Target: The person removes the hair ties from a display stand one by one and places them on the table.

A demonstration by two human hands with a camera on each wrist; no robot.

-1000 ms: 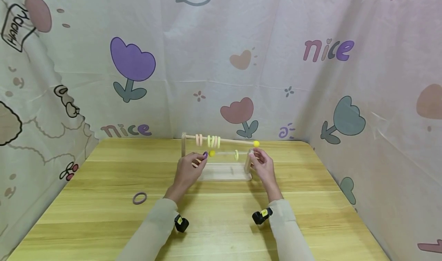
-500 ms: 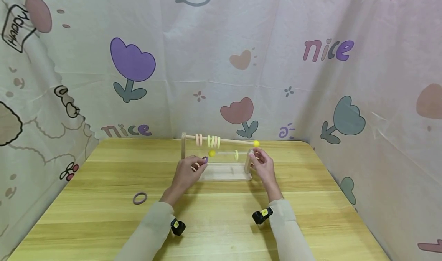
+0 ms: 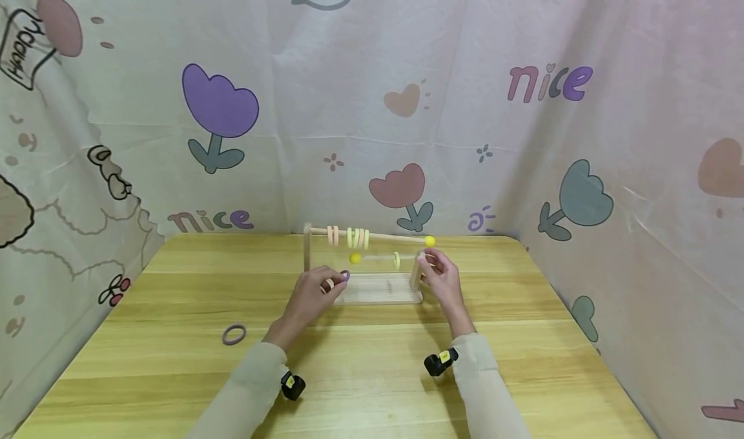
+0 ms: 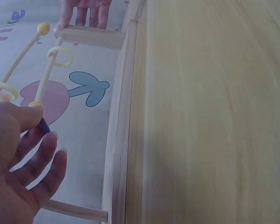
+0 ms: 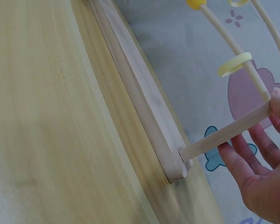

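My left hand (image 3: 308,297) pinches a small purple ring (image 4: 44,125) between thumb and fingers, just below the yellow ball (image 3: 355,258) that tips the lower wooden rod (image 5: 224,31). A pale yellow ring (image 5: 235,64) hangs on that rod. My right hand (image 3: 444,281) grips the top of the short right post (image 5: 226,133) of the wooden stand, thumb at the rod's root. The stand's base (image 3: 380,289) lies flat on the table. Behind, the upper rod (image 3: 395,237) carries several pinkish and pale yellow rings and ends in another yellow ball (image 3: 430,241).
A loose purple ring (image 3: 234,343) lies on the wooden table (image 3: 372,374), left of my left forearm. The stand's taller left post (image 3: 307,252) rises behind my left hand. A patterned cloth (image 3: 325,103) hangs behind and beside the table.
My left hand has come down and slightly back with the purple ring, from beside the lower rod's ball to below it. The right hand keeps its hold on the post.
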